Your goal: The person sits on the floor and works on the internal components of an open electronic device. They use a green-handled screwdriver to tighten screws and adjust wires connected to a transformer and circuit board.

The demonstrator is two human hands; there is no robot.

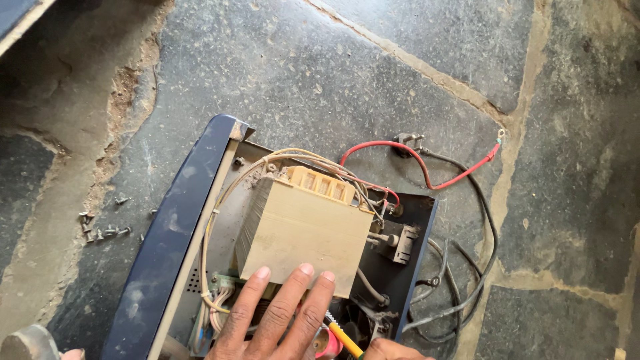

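Note:
An opened dark blue metal case [167, 247] lies on the stone floor. A large beige transformer [303, 230] sits in its middle, with cream wires looping round it. My left hand [277, 317] lies flat on the transformer's near edge, fingers apart and holding nothing. My right hand [395, 350] shows only at the bottom edge, closed on a yellow-handled screwdriver [345, 338]. The screwdriver points up and left towards my left hand. A pink part [327, 343] sits just under it.
A red wire [427, 170] and black cables [483, 260] trail out of the case to the right, next to a black plug [407, 142]. Several loose screws [100, 230] lie on the floor at left. A grey rounded object [27, 343] is at the bottom left corner.

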